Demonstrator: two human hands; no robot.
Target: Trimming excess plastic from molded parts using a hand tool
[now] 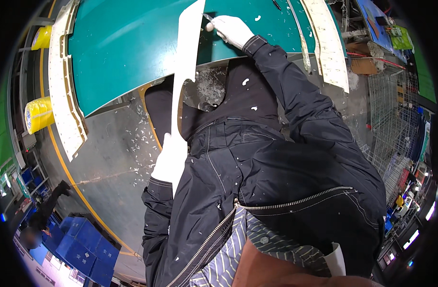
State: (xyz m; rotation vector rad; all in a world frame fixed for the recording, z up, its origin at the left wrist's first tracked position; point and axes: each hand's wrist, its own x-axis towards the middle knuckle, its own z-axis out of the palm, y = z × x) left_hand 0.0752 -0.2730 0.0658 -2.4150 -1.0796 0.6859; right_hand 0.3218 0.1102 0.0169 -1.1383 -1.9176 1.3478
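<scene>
White strip point(186, 52): being gripped by left hand point(167, 160) — likely light, flexible; wider parts suit gripping
Thin tool point(207, 17): being pinched in right hand point(232, 30)

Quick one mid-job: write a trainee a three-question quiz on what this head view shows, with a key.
1. Which hand is on the near end of the long white piece? A) left B) right
2. True or false: the right hand rests on the person's lap.
3. Fill in the blank: white scraps lie on the tabletop, on the black clothing and on the ____.

Key:
1. A, the left hand.
2. False; it is over the green tabletop, beside the far part of the white piece.
3. Floor.
</scene>
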